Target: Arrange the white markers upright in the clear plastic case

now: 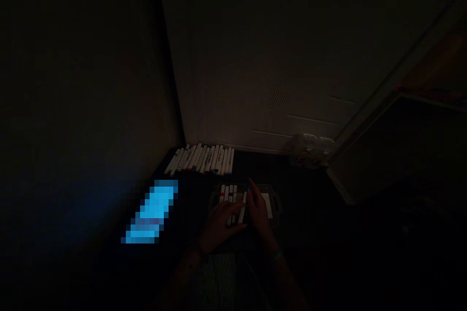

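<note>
The room is very dark, so fine detail is lost. My left hand (220,222) reaches over a clear plastic case (278,204), its fingers closed on a white marker (242,208) with the thumb near the marker's lower end. Close beside that marker, on its right, is my right hand (258,205), its fingers stretched forward; whether they touch the marker is unclear. Several white markers (226,191) lie side by side in the left part of the case, partly covered by my left hand. A pale rectangular piece (269,205) shows in the case right of my right hand.
Behind the case on the dark table, a row of white markers (204,159) lies by the wall. A bright, pixelated blue screen shape (151,211) is at the left. Two clear plastic containers (313,150) stand at the back right against the wall.
</note>
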{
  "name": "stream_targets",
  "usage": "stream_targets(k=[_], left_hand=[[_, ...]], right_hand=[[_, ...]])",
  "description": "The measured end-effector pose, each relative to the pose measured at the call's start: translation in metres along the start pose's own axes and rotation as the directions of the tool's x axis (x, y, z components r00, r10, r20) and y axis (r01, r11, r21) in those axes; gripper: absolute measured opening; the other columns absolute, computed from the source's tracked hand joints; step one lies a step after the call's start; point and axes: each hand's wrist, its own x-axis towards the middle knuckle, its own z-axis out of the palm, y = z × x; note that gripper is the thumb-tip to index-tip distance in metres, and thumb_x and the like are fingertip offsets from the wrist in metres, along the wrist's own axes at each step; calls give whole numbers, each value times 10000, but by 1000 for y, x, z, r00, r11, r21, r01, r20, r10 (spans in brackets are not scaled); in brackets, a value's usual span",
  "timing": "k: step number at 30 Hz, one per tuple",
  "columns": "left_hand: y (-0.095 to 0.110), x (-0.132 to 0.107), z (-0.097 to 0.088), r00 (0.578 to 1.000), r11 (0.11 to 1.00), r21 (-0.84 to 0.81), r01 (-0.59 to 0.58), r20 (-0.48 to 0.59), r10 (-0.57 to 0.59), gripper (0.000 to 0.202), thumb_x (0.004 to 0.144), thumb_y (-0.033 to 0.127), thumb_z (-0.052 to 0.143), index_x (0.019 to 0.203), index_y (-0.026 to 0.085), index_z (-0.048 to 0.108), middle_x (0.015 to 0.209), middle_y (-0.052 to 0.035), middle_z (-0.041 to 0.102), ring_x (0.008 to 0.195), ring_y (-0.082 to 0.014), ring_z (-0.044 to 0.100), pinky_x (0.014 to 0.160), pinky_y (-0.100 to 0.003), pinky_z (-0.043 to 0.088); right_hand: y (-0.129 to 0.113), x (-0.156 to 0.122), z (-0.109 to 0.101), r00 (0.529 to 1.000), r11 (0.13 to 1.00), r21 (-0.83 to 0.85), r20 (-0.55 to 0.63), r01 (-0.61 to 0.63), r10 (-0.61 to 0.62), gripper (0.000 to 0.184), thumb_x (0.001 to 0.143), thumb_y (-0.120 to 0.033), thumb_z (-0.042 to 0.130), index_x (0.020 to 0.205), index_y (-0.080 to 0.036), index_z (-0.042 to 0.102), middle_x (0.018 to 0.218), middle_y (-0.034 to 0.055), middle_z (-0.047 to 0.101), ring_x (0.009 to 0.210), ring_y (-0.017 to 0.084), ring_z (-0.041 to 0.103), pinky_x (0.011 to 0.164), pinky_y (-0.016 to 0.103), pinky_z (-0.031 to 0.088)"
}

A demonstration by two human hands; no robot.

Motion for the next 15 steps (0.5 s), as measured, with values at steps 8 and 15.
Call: stream_targets(k=[8, 15], left_hand=[[1, 1, 0, 998, 994, -89, 57, -33, -60, 602, 673, 422, 662, 1198, 249, 424, 917, -11, 635, 989, -217, 562, 905, -384, 412], [2, 2, 1, 996, 994, -96, 56, -59, -62, 413, 670, 434, 657, 990, 220, 507, 981, -24, 621, 989, -209, 556, 893, -374, 421]], right_hand=[[-2, 0, 0, 1000, 999, 30, 8, -11, 11, 462, 861, -416, 426, 1283, -229, 434, 1206, 39, 558, 1072, 180, 534, 904, 306, 428], [-3, -2, 1, 1000, 1000, 29, -17, -7, 8, 481, 866, -409, 416, 1311, -229, 395, 1219, 48, 544, 1065, 177, 532, 899, 306, 428]])
